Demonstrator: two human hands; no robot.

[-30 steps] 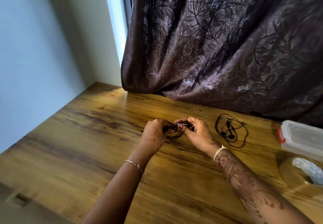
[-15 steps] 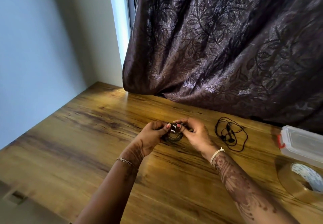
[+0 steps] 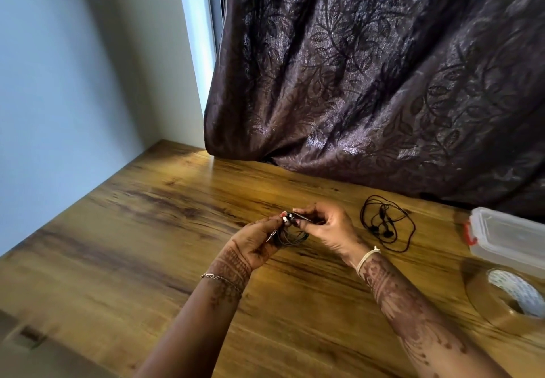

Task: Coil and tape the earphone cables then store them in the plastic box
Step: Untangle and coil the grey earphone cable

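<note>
**Item 1: coiled earphone cable**. Black. You hold it just above the table, between both hands.
- Your left hand curls round the coil's 9 o'clock side and pinches it at the fingertips.
- Your right hand pinches the 3 o'clock side, fingers bent.
- Handling, by judgement: very light, limp and springy, so the loops will likely slacken if you ease the pinch.
- Grip across all the loops at one spot, never by the buds or plug.

**Item 2: loose earphone set**. Uncoiled, lying on the table at 3 o'clock of your right hand, not touching it.

**Item 3: plastic box**. Red clasp, farther out at 3 o'clock.

**Item 4: tape roll**. At 4 o'clock, just beside the box.
</note>
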